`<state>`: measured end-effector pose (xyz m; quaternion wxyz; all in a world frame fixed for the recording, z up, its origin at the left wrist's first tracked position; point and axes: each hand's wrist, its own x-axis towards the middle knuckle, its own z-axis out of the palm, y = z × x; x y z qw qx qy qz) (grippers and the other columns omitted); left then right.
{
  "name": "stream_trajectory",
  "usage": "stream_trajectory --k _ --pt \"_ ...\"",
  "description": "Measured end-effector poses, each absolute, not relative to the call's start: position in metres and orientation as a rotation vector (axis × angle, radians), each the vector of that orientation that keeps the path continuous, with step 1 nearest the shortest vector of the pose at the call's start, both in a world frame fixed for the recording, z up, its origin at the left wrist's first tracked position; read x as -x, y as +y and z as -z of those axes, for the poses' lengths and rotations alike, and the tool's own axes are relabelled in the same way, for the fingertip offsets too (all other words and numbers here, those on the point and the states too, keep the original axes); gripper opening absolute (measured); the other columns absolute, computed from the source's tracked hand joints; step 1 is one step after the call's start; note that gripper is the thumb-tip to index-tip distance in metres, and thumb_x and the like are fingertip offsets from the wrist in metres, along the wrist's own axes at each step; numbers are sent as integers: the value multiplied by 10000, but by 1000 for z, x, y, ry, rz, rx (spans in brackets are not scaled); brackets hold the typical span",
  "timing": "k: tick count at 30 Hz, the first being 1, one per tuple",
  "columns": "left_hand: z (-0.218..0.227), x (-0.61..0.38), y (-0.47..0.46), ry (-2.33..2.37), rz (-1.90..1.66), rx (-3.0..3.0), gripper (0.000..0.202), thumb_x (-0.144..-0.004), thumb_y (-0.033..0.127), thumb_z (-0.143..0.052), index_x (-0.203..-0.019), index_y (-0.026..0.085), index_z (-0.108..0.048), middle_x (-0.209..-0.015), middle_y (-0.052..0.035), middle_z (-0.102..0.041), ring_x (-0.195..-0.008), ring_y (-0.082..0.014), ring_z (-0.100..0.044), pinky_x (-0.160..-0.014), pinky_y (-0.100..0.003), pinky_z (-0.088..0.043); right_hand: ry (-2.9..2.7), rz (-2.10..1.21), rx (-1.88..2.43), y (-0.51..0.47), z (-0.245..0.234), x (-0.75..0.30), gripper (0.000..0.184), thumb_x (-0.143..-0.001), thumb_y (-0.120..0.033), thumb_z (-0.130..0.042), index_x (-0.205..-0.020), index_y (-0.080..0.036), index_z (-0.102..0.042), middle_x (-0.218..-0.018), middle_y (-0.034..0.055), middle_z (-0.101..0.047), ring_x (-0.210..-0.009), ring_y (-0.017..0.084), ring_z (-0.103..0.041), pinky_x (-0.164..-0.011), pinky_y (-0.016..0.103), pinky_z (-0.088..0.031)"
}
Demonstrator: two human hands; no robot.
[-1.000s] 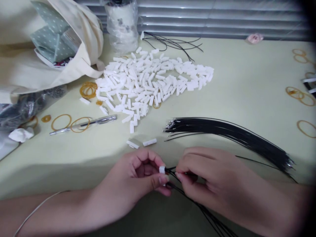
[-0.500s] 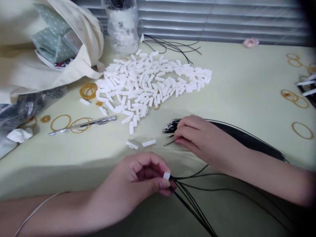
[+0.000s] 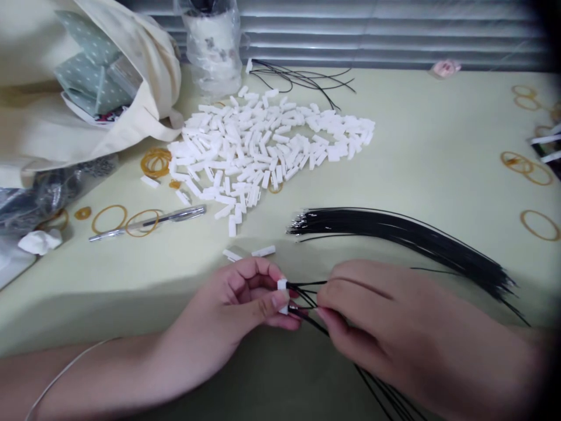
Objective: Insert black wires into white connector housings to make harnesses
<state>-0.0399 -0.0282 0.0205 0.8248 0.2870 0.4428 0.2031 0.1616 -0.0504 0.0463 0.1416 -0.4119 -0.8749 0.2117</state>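
Note:
Between thumb and fingers, my left hand [image 3: 249, 301] pinches a small white connector housing [image 3: 283, 297] with several black wires running out of its right side. Close beside it, my right hand [image 3: 372, 327] is closed on a thin black wire [image 3: 304, 307], whose end is at the housing's face; how far it sits in the housing I cannot tell. Other wires from the housing pass behind or under the right hand. Beyond the hands lies a thick bundle of black wires [image 3: 394, 231] with shiny metal terminals at its ends.
A heap of white connector housings [image 3: 263, 140] covers the table's middle, with two loose housings [image 3: 263, 251] nearer me. Pen [image 3: 184, 214], rubber bands [image 3: 155, 162], a cloth bag [image 3: 162, 76] and a plastic-wrapped cup [image 3: 214, 52] are left. A wired connector [image 3: 302, 76] lies at the back.
My right hand has moved from the wire bundle toward me, bringing a wire to the connector housing. My left hand has shifted slightly up and left, turning the housing.

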Motion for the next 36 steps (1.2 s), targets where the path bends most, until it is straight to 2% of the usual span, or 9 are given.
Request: stream_trajectory --k 4,10,19,27,32,36 --pt "-23 40 -29 945 -408 -612 143 -799 223 -670 -840 151 -553 -743 39 -574 -700 -83 -638 -706 -212 -552 -2496 -611 1172 -49 -41 -163 220 -846 -92 -425 -694 -179 -559 -613 -1 -529 -562 117 -453 -506 292 -280" --pt "-22 40 -29 934 -398 -635 133 -818 219 -650 -850 151 -540 -744 42 -575 -706 -93 -655 -708 -221 -556 -2494 -643 1154 -49 -40 -160 231 -850 -91 -421 -678 -170 -553 -604 -5 -521 -576 113 -456 -524 282 -265" --pt "-21 39 -29 971 -380 -663 124 -802 201 -647 -819 146 -538 -713 34 -578 -700 -95 -617 -701 -242 -563 -2598 -398 1116 -54 -39 -149 178 -748 -50 -514 -633 -184 -532 -590 -26 -520 -551 126 -467 -502 290 -264" --pt "-22 36 -31 957 -358 -718 87 -790 163 -629 -788 153 -542 -711 39 -580 -679 -89 -607 -667 -224 -543 -2679 -357 1190 -63 -40 -147 170 -760 -52 -506 -639 -172 -517 -577 -9 -531 -516 120 -442 -488 293 -233" --pt "-21 40 -33 933 -363 -830 153 -789 187 -647 -938 190 -611 -782 29 -646 -719 -87 -626 -701 -197 -490 -2656 -400 1104 -58 -44 -157 144 -718 -79 -622 -653 -183 -547 -625 -24 -547 -579 130 -478 -536 287 -310" --pt "-22 41 -31 915 -313 -884 85 -790 169 -644 -873 183 -635 -700 43 -636 -684 -75 -618 -677 -176 -464 -2651 -606 1194 -40 -53 -176 125 -845 -179 -542 -726 -186 -579 -696 -12 -557 -650 128 -506 -592 266 -369"
